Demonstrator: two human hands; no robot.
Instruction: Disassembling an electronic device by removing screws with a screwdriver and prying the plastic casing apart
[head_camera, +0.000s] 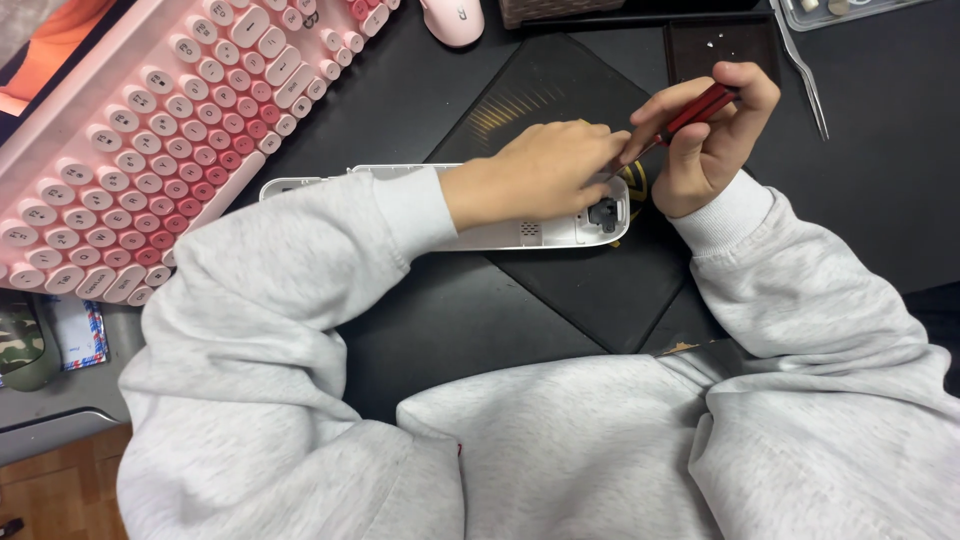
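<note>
At far left a pink keyboard (170, 130) lies slanted, a pink mouse (452, 20) beyond it. Our left hand (535, 175) presses flat on a long white device (540, 232) lying on the dark mat (590, 290) at centre, fingers closed down on its casing. Its right end is open (a small black part (603, 213) shows inside), so we judge the work midway. Our right hand (705, 140) pinches a red screwdriver (690, 115), tip aimed there. Metal tweezers (805, 75) lie far right.
</note>
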